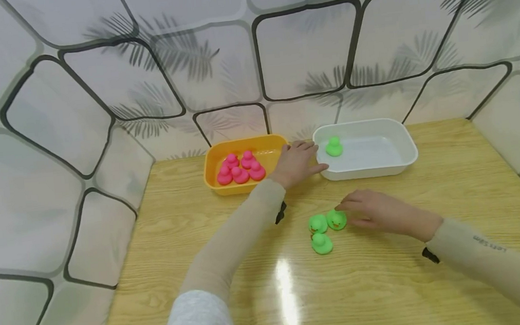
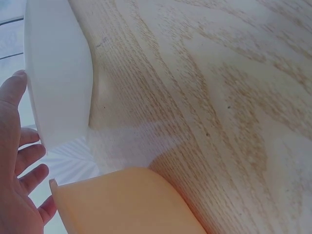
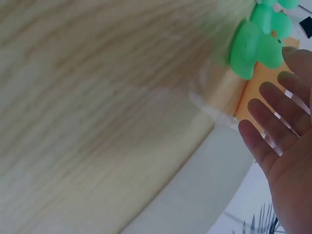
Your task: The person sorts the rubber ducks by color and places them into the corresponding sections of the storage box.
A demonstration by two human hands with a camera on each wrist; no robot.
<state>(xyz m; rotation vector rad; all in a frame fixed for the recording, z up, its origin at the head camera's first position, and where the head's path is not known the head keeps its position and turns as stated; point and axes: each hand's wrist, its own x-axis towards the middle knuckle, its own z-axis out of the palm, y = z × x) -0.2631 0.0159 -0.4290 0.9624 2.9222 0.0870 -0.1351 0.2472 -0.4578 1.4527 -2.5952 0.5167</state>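
My left hand (image 1: pixel 296 164) reaches over the gap between the two tubs, fingers extended and spread, at the left rim of the white tub (image 1: pixel 395 165). In the left wrist view its thumb lies against the white tub's rim (image 2: pixel 63 78). Inside that tub, a green rubber duck (image 1: pixel 334 147) sits at the left end. My right hand (image 1: pixel 380 213) hovers low over the table with fingers stretched toward a green duck (image 1: pixel 337 220); whether it touches the duck I cannot tell. Two more green ducks, one behind (image 1: pixel 317 224) and one nearer (image 1: pixel 322 244), stand close beside it.
An orange tub (image 1: pixel 225 190) with several pink ducks (image 1: pixel 240 175) stands left of the white one. Both tubs are near the back edge of the wooden table (image 1: pixel 191 230). Patterned cloth walls (image 1: pixel 306 50) rise behind and at the sides.
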